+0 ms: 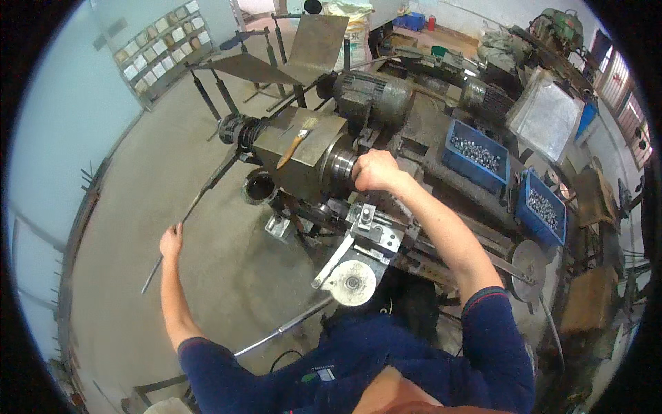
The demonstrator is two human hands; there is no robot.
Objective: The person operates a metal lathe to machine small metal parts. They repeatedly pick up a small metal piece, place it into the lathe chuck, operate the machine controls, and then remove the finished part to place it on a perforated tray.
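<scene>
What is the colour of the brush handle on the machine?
The brush handle is orange-brown; it shows best in the head view.

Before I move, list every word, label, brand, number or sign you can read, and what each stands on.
None reads clearly.
White sack: print, too blurred to read.
Dark blue shirt: chest marking, too small to read.
Pale wall cards: any writing is too small to read.

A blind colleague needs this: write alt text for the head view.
The left hand grips a long rod while the right hand is at a spindle. A brush lies on the housing; two blue bins of small metal parts stand at right.
</scene>
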